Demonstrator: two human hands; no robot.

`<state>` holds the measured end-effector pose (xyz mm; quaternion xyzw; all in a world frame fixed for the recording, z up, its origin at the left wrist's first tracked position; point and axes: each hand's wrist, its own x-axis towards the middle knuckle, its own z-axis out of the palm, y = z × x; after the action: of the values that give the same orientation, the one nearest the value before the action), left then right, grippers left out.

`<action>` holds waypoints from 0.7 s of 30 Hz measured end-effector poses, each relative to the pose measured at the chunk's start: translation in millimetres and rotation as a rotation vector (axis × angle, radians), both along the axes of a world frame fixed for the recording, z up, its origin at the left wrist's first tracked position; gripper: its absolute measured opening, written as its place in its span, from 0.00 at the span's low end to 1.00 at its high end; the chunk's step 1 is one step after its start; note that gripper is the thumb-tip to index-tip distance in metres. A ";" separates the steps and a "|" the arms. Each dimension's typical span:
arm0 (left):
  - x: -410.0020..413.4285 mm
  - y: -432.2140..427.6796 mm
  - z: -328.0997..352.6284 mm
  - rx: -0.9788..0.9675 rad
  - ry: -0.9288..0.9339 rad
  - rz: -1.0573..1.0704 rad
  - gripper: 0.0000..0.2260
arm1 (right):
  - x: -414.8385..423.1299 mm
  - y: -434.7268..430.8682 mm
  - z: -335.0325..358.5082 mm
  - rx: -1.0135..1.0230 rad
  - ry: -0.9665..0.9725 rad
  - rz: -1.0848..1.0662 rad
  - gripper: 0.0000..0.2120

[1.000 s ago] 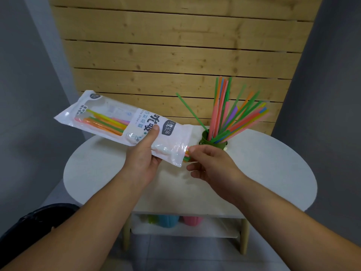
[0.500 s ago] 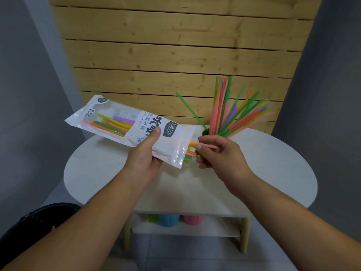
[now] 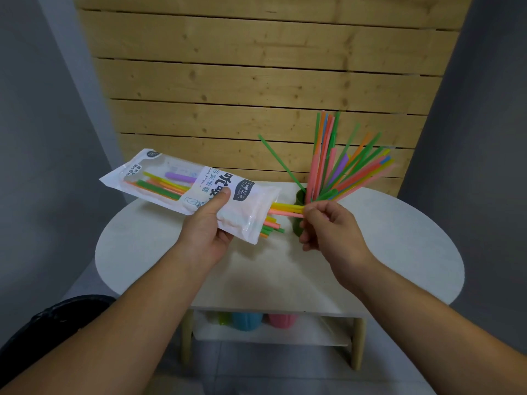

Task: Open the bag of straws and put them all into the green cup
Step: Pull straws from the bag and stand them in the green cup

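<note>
My left hand [image 3: 209, 229] holds the white plastic bag of straws [image 3: 171, 183] in the air over the table, its open end pointing right. Several coloured straws are still inside, and green and orange tips [image 3: 272, 228] poke out of the opening. My right hand [image 3: 328, 228] pinches a yellow and a pink straw [image 3: 285, 210] partly drawn out of the bag. The green cup [image 3: 299, 199] stands just behind my right hand, partly hidden by it, with many coloured straws [image 3: 342, 166] fanned out of its top.
The white oval table [image 3: 399, 246] has a lower shelf holding blue, pink and green cups [image 3: 248, 320]. A wooden slat wall [image 3: 256, 81] rises right behind the table. A dark object [image 3: 57, 317] sits at the lower left on the floor.
My right hand has moved right and up, drawing a yellow and a pink straw further out of the bag. The bag has shifted right and a little lower in my left hand.
</note>
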<state>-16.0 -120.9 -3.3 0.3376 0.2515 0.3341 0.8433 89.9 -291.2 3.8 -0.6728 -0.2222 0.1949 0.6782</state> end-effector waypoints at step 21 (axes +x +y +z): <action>1.1 -9.1 0.6 0.032 0.002 -0.024 0.13 | -5.0 0.5 1.8 -0.020 -0.063 0.060 0.09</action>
<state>-14.8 -130.0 -2.7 0.3545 0.2426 0.3275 0.8416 84.8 -290.7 5.6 -0.6782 -0.2616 0.1961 0.6581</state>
